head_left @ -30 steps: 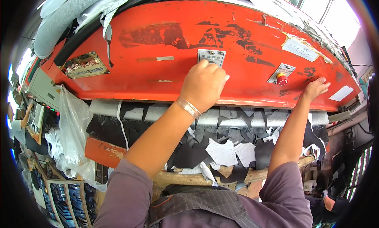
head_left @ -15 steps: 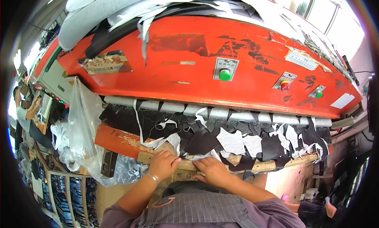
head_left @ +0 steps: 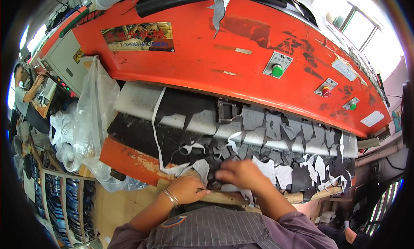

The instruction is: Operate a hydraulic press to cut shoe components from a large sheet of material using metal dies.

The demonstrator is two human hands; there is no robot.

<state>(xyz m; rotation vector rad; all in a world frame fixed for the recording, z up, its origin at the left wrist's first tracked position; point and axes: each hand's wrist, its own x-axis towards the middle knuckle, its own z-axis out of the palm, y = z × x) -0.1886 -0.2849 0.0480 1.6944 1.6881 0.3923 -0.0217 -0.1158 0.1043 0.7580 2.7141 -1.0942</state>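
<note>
My left hand (head_left: 187,190) is at the wooden front edge (head_left: 222,198) of the machine bed, its thumb and fingers pressed together; a small dark bit shows at the fingertips, too little to name. My right hand (head_left: 241,173) reaches over the cut scraps, smeared by motion, its fingers unclear. A grey-white scrap (head_left: 201,169) lies just beyond my left hand. To the right of my right hand lie white-faced pieces (head_left: 283,176) and black pieces (head_left: 302,178). On the white cutting board (head_left: 202,124), a metal cutting die (head_left: 227,111) stands beside a dark sheet (head_left: 181,106) with cut-outs.
A red press beam (head_left: 194,67) spans the back, with a green button (head_left: 277,70) and a red button (head_left: 326,92). Left stand a clear plastic bag (head_left: 92,119) and a rack (head_left: 64,206) of blue items. Another person (head_left: 30,98) works at far left.
My right hand has lifted off the wooden edge and moved forward over the scraps. My view has shifted, and more of the cutting board, with the die, now shows below the red beam.
</note>
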